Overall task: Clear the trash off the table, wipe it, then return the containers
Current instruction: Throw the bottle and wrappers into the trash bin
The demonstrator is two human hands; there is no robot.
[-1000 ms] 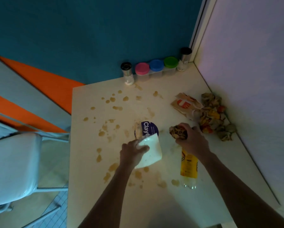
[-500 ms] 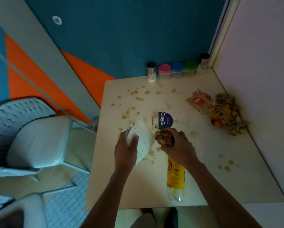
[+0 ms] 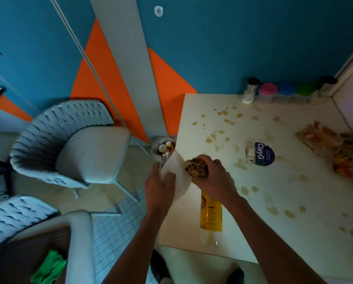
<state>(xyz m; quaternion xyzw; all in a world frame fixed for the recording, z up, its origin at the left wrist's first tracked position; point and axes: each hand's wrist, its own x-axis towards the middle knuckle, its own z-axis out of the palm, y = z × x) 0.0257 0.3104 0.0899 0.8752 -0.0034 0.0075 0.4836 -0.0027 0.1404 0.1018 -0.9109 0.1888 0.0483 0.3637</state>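
Both hands have swung leftward off the stained white tabletop (image 3: 273,201) since a moment ago, carrying their loads out past its left edge toward the small bin (image 3: 163,146) on the floor just beside that edge, which already holds some rubbish; I judge the trash-clearing step is at the point of dropping. Nearest me, the clear plastic bottle with the yellow label (image 3: 210,214) hangs below the right hand (image 3: 212,179), which also has its fingers curled tight round a crumpled brown wrapper (image 3: 196,168); how the bottle is caught I cannot tell. The left hand (image 3: 161,181), beyond the table's left edge, pinches a flat white paper sheet (image 3: 177,171) with something foil-like behind it. Further in on the table lies a round dark-blue lid printed "ClayG" (image 3: 262,153). To the right of it sits a heap of crumpled snack wrappers (image 3: 335,148), untouched. Along the table's far edge stands the row of small containers with pink, blue and green lids (image 3: 286,92), flanked by two shakers
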